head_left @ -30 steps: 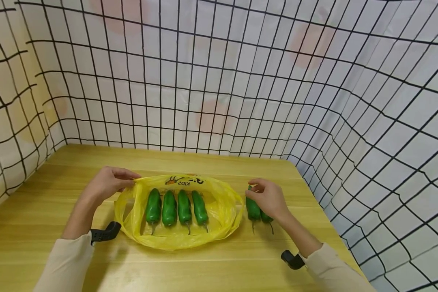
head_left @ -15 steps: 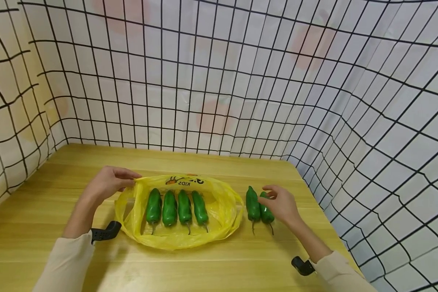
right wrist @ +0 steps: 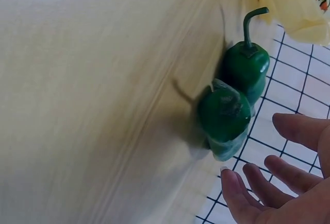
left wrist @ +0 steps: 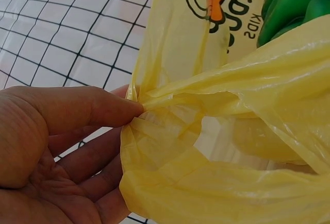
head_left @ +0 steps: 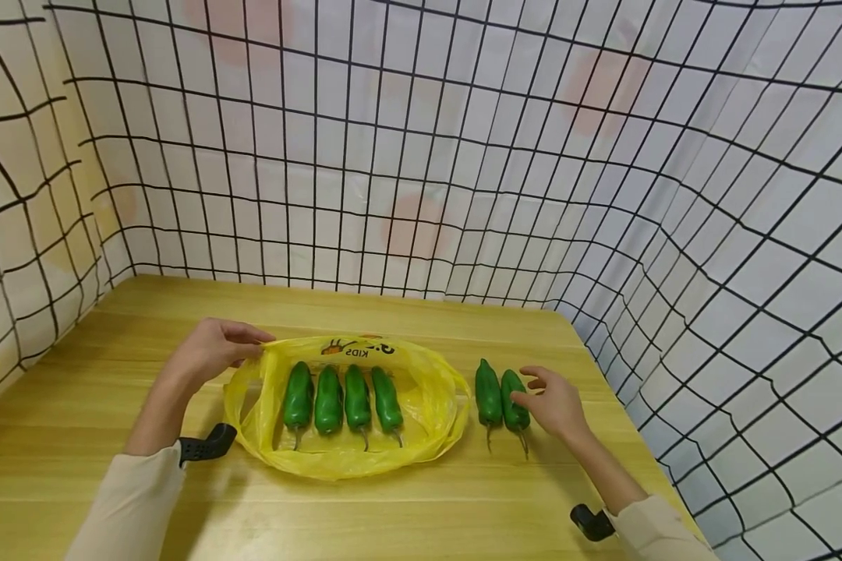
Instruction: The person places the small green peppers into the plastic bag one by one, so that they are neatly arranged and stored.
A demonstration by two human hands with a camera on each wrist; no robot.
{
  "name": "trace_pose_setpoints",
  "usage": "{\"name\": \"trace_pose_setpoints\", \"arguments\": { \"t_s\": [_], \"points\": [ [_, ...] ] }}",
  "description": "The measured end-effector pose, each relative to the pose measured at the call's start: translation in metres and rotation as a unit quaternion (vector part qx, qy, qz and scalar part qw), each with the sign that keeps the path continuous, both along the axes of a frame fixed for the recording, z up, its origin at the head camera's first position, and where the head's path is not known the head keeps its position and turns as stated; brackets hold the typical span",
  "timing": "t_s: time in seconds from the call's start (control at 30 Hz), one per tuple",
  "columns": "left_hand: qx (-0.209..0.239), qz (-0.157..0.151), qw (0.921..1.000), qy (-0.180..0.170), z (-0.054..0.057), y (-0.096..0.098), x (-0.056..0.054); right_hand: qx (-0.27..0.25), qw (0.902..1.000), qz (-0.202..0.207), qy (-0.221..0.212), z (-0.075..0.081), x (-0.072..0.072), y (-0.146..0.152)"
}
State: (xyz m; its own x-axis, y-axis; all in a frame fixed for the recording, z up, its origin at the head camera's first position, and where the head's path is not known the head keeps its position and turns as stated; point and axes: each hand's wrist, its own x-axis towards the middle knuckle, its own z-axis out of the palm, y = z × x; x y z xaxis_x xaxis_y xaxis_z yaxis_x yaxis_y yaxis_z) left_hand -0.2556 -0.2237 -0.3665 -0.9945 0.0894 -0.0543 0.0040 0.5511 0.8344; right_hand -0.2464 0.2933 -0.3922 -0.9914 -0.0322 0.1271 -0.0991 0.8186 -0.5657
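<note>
My left hand (head_left: 206,354) pinches the left edge of a yellow plastic bag (head_left: 326,465) between thumb and forefinger; the left wrist view shows the bunched film (left wrist: 147,103) at the fingertips. The bag lies with its mouth spread wide. Several green peppers (head_left: 328,401) lie side by side inside, stems toward me. To the right of the bag, a green pepper (head_left: 488,396) and a second pepper (head_left: 514,401) lie on the table. My right hand (head_left: 556,401) is at the right side of the second pepper, its fingers spread and apart from it in the right wrist view.
The wooden table (head_left: 365,522) carries everything. A black wire grid (head_left: 351,156) over white cloth rises along the back, left and right sides. Each wrist wears a black camera mount (head_left: 209,442).
My right hand has let go of the nearer pepper beside the bag and moved right, past the second pepper. The second pepper now shows more fully. My left hand keeps its hold on the bag.
</note>
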Motion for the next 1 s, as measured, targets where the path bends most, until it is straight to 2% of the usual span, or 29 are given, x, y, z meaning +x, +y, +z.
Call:
{"name": "trace_pose_setpoints", "arguments": {
  "t_s": [0.6,0.73,1.0],
  "points": [
    [0.008,-0.003,1.0,-0.001,0.0,0.0,0.0,-0.003,0.9993,-0.011,-0.036,-0.013,0.001,0.008],
    [0.014,-0.002,0.9999,-0.009,0.0,0.001,0.0,-0.003,0.9992,-0.012,-0.039,-0.016,0.002,0.008],
    [0.009,-0.002,1.0,-0.004,-0.001,0.0,0.0,-0.006,0.999,-0.011,-0.042,-0.018,0.001,0.008]
  ]
}}
